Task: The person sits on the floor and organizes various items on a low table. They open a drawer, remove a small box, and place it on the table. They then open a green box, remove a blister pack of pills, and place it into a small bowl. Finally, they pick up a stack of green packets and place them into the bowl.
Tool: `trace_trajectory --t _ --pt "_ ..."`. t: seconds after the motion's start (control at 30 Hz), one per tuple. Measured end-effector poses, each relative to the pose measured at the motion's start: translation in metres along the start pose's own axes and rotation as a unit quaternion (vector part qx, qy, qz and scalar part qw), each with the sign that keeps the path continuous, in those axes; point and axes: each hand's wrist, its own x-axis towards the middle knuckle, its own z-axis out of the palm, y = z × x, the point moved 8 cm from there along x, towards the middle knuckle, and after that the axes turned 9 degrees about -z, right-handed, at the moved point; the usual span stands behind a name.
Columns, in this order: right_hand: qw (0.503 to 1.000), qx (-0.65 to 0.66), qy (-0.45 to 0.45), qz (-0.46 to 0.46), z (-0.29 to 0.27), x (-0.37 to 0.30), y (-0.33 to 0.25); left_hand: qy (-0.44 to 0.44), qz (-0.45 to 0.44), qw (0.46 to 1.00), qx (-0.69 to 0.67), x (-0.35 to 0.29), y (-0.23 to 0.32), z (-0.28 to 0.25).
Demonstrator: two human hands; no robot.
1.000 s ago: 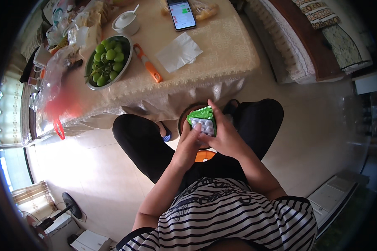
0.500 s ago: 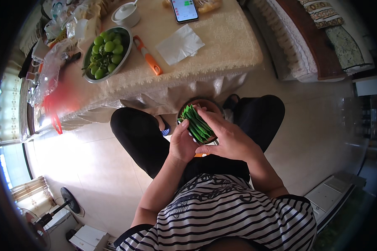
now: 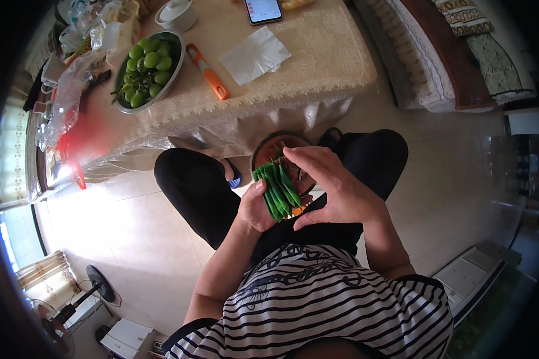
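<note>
My left hand is closed around a bundle of long, narrow green pods, bean-like with pointed ends, lined up side by side. To their right, my right hand is open, its thumb and fingers spread in a wide curve near the bundle. Beneath the pods, between my knees, sits a round reddish-brown basin with a dark rim. Some bits lie inside it, too small to name. My left fingers are mostly hidden behind the bundle.
Ahead is a table with a beige lace cloth. On it are a metal bowl of green grapes, an orange-handled peeler or knife, a tissue, a phone and a white lidded pot. A fan stands lower left.
My right hand has come away from the pods and opened wider. The bundle has shifted slightly down and left in my left hand, uncovering more of the basin. The view has shifted slightly.
</note>
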Motion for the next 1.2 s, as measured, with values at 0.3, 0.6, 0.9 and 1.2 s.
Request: trace_trajectory --t 0.3,0.6,0.9,1.2 --pt "0.992 0.126 -0.023 -0.008 0.015 0.002 0.004 0.038 -0.063 0.997 0.002 -0.004 -0.017 0.002" --pt "0.996 0.091 -0.002 -0.02 0.015 0.0 -0.001 0.067 -0.049 0.995 0.048 -0.003 -0.012 0.013" --pt "0.993 0.115 -0.02 -0.02 0.016 0.0 -0.001 0.055 -0.043 0.997 0.032 -0.002 -0.009 0.013" --pt "0.973 0.228 -0.006 -0.024 0.01 -0.008 0.007 0.058 -0.044 0.997 0.008 -0.002 -0.013 0.005"
